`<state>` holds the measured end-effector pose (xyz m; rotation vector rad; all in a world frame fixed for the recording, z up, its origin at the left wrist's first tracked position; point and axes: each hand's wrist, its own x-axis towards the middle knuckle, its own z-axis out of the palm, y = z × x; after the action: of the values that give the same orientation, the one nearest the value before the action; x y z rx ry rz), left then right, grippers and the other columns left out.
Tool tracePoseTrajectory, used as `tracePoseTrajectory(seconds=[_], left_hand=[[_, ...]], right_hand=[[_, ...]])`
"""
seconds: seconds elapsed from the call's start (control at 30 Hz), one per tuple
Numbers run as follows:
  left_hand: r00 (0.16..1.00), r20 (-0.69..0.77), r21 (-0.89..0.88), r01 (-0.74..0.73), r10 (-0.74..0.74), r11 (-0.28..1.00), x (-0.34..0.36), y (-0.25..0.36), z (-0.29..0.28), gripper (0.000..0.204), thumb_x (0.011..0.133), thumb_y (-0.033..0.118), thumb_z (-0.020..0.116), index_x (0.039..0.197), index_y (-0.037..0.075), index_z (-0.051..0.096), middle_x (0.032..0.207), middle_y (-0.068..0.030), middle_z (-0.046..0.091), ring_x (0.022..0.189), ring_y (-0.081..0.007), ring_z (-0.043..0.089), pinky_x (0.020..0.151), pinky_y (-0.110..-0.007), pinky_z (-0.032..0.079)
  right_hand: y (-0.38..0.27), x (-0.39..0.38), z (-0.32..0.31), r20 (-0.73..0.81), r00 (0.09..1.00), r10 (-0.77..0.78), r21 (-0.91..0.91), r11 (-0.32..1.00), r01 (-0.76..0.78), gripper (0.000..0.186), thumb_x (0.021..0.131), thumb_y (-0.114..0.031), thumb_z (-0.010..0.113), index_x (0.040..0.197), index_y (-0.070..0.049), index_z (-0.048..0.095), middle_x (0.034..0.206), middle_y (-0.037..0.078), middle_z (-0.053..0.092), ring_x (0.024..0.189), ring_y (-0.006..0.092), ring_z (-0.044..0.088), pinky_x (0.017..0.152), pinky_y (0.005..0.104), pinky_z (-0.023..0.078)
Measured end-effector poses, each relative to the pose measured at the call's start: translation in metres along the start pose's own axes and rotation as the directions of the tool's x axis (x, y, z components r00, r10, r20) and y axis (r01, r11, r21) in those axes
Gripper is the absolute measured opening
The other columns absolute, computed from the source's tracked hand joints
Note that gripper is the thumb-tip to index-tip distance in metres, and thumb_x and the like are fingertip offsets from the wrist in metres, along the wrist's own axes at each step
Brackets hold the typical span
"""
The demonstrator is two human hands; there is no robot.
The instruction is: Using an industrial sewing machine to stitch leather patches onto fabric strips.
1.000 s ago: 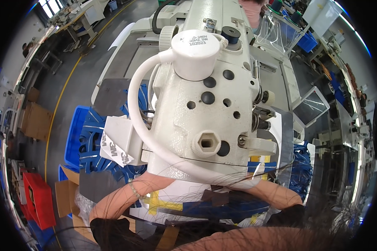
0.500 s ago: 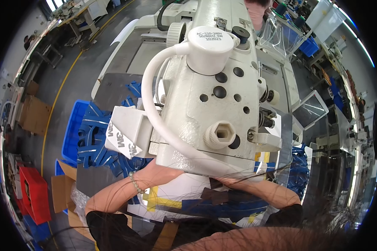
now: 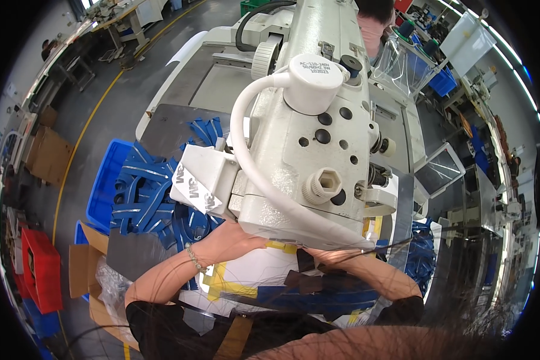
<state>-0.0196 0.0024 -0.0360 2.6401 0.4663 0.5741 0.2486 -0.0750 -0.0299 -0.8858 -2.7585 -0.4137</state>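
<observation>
A white sewing machine head (image 3: pixel 297 150) with a white cylindrical fitting and curved cable fills the middle. My left hand (image 3: pixel 237 240), with a beaded bracelet at the wrist, reaches under its near end; the fingertips are hidden. My right hand (image 3: pixel 330 255) reaches under the same end from the right, its fingers hidden, with hair strands across it. Both are over a work surface of white sheets, yellow tape (image 3: pixel 222 285) and dark patches. Blue straps (image 3: pixel 147 186) with pale stripes are heaped on the grey plate to the left, and more (image 3: pixel 420 264) lie at the right.
At the left stand blue bins (image 3: pixel 96 198), an open cardboard box (image 3: pixel 81 264) with clear plastic and a red crate (image 3: pixel 42 270) on the floor. A person in pink (image 3: pixel 372 36) is behind the machine. A framed screen or panel (image 3: pixel 438 171) is at the right.
The machine now appears further right as the view shifts. More of my left hand shows below the machine's edge than a second ago, and my right arm has drawn slightly inward.
</observation>
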Motion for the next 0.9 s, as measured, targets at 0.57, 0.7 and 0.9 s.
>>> tracePoseTrajectory(seconds=[0.57,0.7,0.9], left_hand=[[0.995,0.018,0.183,-0.097,0.095,0.978,0.001,-0.005,-0.001,0.016,0.078,0.014,0.056,0.092,0.014,0.064,0.089,-0.0039,0.063,0.081,-0.0195,0.063,0.059,-0.032,0.050],[0.944,0.326,0.221,-0.022,-0.052,0.975,-0.006,-0.006,0.001,0.018,0.077,0.012,0.054,0.093,0.015,0.063,0.091,-0.0054,0.063,0.082,-0.0199,0.063,0.058,-0.031,0.051],[0.987,0.123,0.138,-0.123,0.106,0.983,0.004,-0.006,-0.003,0.016,0.076,0.011,0.053,0.090,0.013,0.061,0.098,-0.0057,0.062,0.089,-0.0210,0.062,0.066,-0.031,0.052]], right_hand=[[0.011,0.007,0.058,0.038,0.896,-0.442,-0.655,0.667,0.356,0.032,0.080,-0.010,0.052,0.110,0.000,0.058,0.111,0.011,0.060,0.102,0.0238,0.058,0.089,0.0327,0.048],[0.025,-0.007,0.022,-0.136,0.988,-0.077,0.304,0.946,0.115,0.042,0.059,-0.013,0.059,0.100,-0.004,0.063,0.105,0.011,0.062,0.099,0.0255,0.060,0.087,0.0353,0.049],[0.024,-0.026,0.030,-0.132,0.990,-0.045,0.292,0.953,0.082,0.047,0.051,-0.013,0.054,0.096,-0.004,0.063,0.100,0.009,0.063,0.098,0.0261,0.060,0.086,0.0362,0.049]])
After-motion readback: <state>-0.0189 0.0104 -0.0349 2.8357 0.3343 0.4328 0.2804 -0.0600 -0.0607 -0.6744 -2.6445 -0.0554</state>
